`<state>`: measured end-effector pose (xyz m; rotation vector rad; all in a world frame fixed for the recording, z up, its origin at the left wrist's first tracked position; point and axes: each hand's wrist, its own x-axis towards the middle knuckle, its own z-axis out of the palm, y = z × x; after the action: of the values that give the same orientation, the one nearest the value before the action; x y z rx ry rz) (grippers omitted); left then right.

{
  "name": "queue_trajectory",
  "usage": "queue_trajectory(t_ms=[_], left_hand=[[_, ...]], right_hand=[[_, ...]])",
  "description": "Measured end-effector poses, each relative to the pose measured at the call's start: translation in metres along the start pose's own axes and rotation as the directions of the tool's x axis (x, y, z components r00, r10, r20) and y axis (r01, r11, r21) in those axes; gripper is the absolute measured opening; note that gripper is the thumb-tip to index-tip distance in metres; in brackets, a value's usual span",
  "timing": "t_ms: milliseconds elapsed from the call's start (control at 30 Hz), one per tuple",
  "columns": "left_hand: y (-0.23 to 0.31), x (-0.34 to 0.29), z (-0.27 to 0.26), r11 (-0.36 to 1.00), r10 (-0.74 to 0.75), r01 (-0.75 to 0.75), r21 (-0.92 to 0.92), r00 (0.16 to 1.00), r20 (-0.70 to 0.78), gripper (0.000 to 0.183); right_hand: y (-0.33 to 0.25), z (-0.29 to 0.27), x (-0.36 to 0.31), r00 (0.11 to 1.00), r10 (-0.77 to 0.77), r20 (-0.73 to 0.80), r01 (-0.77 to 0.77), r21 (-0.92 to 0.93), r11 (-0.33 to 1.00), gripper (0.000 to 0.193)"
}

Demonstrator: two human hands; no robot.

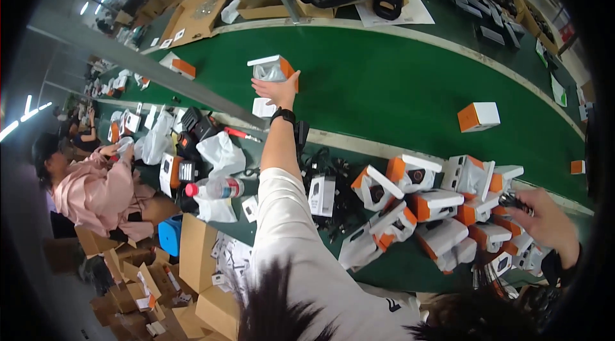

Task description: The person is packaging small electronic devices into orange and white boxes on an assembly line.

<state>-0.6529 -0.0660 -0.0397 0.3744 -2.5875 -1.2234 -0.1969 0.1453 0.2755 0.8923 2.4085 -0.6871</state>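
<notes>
My left arm reaches far out over the green belt. There my left hand [277, 91] grips the near side of a small white-and-orange box [287, 69]. Its flap stands open, and clear plastic shows inside. A white piece [263, 108] lies just below that hand. At the right, my right hand [546, 218] has its fingers closed on a black coiled cable [514, 202], above the right end of a cluster of open boxes [442, 203]. These boxes are also white and orange, and several show dark devices or plastic bags within.
A closed box [478, 117] stands on the green belt [391, 78]. Black cables [330, 168], a plastic bottle [221, 187] and plastic bags [221, 154] crowd the bench. A metal post [192, 91] crosses at left. A co-worker in pink [96, 187] sits beyond cardboard cartons [198, 251].
</notes>
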Motion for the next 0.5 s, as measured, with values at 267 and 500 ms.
queue_trajectory(t_ms=[267,500], left_hand=[[-0.027,0.011,0.016,0.901,0.35,-0.366,-0.234,0.931,-0.108,0.107],[0.058,-0.076,-0.105,0.675,0.693,-0.517,-0.526,0.689,0.211,0.103]], right_hand=[[-0.015,0.016,0.011,0.999,0.007,0.046,-0.003,-0.101,0.995,0.019],[-0.009,0.012,0.03,0.971,-0.237,0.009,0.214,0.396,0.893,0.03]])
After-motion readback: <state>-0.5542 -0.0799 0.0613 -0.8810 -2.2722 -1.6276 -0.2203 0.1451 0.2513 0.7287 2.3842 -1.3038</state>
